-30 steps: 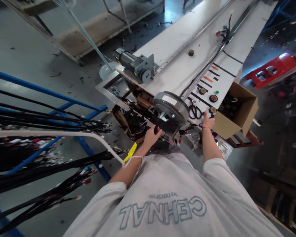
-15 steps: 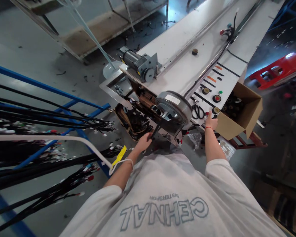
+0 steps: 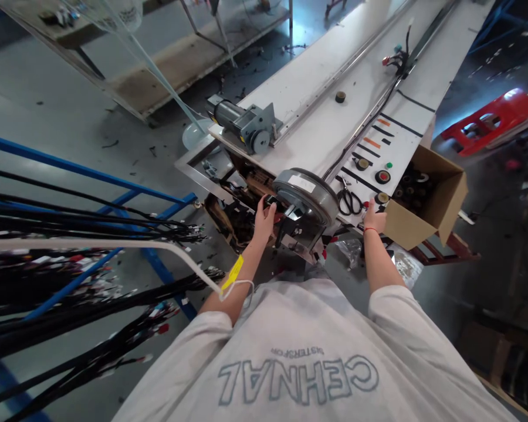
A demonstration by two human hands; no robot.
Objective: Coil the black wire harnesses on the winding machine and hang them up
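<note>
My left hand (image 3: 264, 220) is raised beside the grey wheel (image 3: 307, 193) at the end of the white conveyor-like bench (image 3: 308, 132). Its thumb and fingers are curved and apart, close to dark parts under the bench end, and I see nothing held. At the bench's near right edge is my right hand (image 3: 375, 219), its fingers curled, next to a small red part (image 3: 366, 204). What lies within those fingers is hidden. Black-handled scissors (image 3: 348, 200) lie between the wheel and the right hand. A tape roll (image 3: 382, 198) sits just beyond that hand.
An open cardboard box (image 3: 416, 217) with dark rolls stands right of the bench. A motor (image 3: 242, 123) is mounted at the bench's far left corner. Blue racks (image 3: 149, 187) with hanging black wire harnesses (image 3: 114, 328) fill the left. Tape strips (image 3: 369, 142) lie along the bench edge.
My left hand has moved up and forward, from a dark strip-like part below the wheel to beside the wheel. The right hand stays at the bench edge. The view has shifted slightly.
</note>
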